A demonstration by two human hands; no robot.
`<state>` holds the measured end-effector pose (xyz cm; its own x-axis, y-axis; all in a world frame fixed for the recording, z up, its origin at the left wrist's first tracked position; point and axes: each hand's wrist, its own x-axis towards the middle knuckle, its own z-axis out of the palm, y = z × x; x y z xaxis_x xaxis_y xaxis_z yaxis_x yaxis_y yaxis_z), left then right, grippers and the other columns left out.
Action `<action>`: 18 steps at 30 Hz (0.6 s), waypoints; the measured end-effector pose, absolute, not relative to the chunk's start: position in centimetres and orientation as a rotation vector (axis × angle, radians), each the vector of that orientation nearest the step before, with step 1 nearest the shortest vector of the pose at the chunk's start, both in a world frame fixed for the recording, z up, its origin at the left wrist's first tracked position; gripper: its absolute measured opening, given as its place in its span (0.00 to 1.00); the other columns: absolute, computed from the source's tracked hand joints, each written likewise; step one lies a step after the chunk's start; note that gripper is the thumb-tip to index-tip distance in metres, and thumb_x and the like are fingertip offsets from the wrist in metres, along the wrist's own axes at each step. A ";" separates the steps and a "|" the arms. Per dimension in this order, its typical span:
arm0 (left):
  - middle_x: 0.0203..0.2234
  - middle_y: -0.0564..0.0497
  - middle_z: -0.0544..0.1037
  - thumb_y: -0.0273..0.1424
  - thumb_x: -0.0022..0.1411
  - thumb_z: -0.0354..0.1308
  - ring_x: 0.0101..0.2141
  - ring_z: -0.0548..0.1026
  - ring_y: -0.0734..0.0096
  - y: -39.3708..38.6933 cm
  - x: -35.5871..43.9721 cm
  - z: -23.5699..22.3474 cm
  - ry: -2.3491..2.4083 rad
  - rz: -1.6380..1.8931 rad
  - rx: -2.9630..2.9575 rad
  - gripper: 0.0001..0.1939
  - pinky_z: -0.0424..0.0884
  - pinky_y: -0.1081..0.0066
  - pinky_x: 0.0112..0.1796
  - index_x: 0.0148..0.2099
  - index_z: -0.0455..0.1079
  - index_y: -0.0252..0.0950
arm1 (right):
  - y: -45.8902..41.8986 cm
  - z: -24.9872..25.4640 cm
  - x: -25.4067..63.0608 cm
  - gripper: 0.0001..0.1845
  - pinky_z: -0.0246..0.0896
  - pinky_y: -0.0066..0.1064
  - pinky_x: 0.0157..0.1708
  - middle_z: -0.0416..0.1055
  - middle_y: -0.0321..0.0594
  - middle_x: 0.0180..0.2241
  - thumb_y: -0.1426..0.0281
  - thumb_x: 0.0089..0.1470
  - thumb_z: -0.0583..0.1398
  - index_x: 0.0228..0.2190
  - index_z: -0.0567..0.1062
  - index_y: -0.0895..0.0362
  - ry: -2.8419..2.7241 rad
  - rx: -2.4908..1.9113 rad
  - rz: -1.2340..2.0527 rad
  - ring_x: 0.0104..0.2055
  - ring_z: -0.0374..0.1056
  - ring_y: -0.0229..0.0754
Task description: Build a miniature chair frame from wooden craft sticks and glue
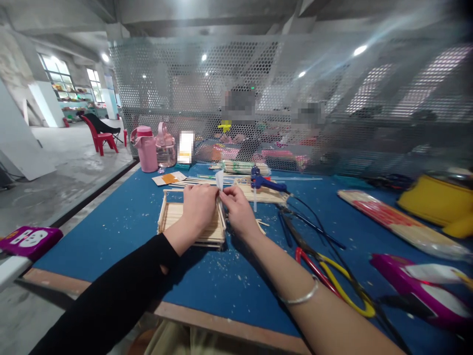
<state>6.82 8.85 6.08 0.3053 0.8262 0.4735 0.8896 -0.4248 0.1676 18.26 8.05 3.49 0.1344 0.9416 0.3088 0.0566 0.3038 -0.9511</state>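
Observation:
A shallow tray built of thin wooden sticks [173, 217] rests on the blue table before me. Across its right part reaches my left hand [199, 209], fingers curled in at the far right corner; their tips are hidden. My right hand [238, 209] closes thumb and finger in a pinch at that same corner. From between the two hands a small white slip [219, 179], like paper, stands up. A blue hot glue gun [264, 181] lies just beyond my right hand, near loose wooden sticks [242, 187].
Pliers with red and yellow handles [332, 281] lie to the right beside cables. Farther right are a packed bundle of sticks [402, 222] and a purple power strip [417, 291]. A pink flask [147, 150] stands at the back left, before a perforated screen [199, 84].

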 end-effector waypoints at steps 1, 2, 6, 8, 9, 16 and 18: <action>0.35 0.46 0.79 0.27 0.64 0.48 0.38 0.74 0.62 8.8 6.8 6.1 -1.610 -0.758 -2.439 0.11 0.59 0.65 0.38 0.38 0.73 0.37 | 8.1 3.5 18.4 0.14 0.58 0.33 0.33 0.65 0.32 0.24 0.58 0.40 0.61 0.26 0.65 0.53 -1.278 -1.059 0.856 0.29 0.61 0.39; 0.35 0.47 0.79 0.27 0.64 0.48 0.37 0.74 0.62 8.9 6.8 6.1 -1.608 -0.755 -2.448 0.11 0.59 0.64 0.38 0.38 0.73 0.37 | 8.1 3.4 18.5 0.14 0.58 0.33 0.33 0.65 0.32 0.24 0.58 0.41 0.61 0.26 0.65 0.53 -1.298 -1.055 0.855 0.29 0.61 0.39; 0.34 0.47 0.79 0.26 0.64 0.48 0.38 0.74 0.62 8.9 6.8 6.1 -1.594 -0.752 -2.470 0.11 0.59 0.64 0.38 0.38 0.73 0.38 | 8.3 3.4 18.8 0.12 0.58 0.33 0.33 0.66 0.33 0.26 0.58 0.44 0.60 0.27 0.66 0.52 -1.365 -1.029 0.816 0.30 0.62 0.39; 0.34 0.46 0.79 0.26 0.64 0.48 0.38 0.74 0.62 9.0 6.8 6.1 -1.597 -0.759 -2.461 0.12 0.59 0.64 0.38 0.39 0.73 0.37 | 8.4 3.5 18.9 0.12 0.58 0.34 0.35 0.66 0.33 0.26 0.58 0.43 0.61 0.26 0.67 0.53 -1.379 -0.998 0.788 0.31 0.62 0.40; 0.34 0.46 0.78 0.26 0.64 0.48 0.38 0.74 0.62 9.0 6.8 6.1 -1.599 -0.763 -2.460 0.12 0.60 0.64 0.38 0.39 0.73 0.37 | 8.4 3.5 18.9 0.13 0.58 0.34 0.35 0.67 0.34 0.26 0.58 0.43 0.61 0.26 0.67 0.53 -1.382 -0.985 0.783 0.31 0.63 0.40; 0.34 0.46 0.78 0.27 0.65 0.47 0.38 0.74 0.63 8.8 6.8 6.2 -1.605 -0.757 -2.482 0.13 0.60 0.64 0.39 0.40 0.73 0.38 | 8.7 3.0 19.1 0.14 0.54 0.32 0.29 0.63 0.31 0.22 0.57 0.42 0.63 0.24 0.68 0.53 -1.319 -0.960 0.843 0.25 0.58 0.37; 0.34 0.46 0.78 0.27 0.65 0.46 0.38 0.74 0.62 8.8 6.8 6.2 -1.603 -0.764 -2.472 0.13 0.60 0.64 0.38 0.41 0.73 0.38 | 9.0 2.8 19.1 0.14 0.53 0.31 0.28 0.61 0.31 0.20 0.57 0.42 0.63 0.22 0.67 0.52 -1.313 -0.940 0.840 0.25 0.58 0.38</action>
